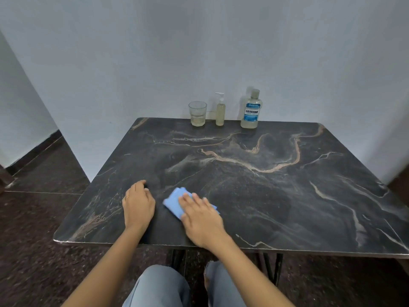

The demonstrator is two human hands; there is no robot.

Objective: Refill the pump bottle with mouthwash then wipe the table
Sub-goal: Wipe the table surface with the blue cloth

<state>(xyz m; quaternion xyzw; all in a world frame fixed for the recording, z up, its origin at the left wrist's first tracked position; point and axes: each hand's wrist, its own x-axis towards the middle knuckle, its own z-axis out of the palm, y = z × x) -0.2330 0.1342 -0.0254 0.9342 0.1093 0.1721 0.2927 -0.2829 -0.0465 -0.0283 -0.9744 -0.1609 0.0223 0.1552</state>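
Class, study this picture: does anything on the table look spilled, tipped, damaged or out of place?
No spill or tipped item shows: the glass, pump bottle and mouthwash bottle stand upright by the far edge. The one flaw is whitish chipping along the near-left edge of the table.

right hand [200, 214] flat on blue cloth [174, 201] near table [287, 196] front edge | left hand [138, 203] beside it, fingers curled, resting on the top | far edge — glass [197, 113], pump bottle [220, 110], mouthwash bottle [251, 110] in a row
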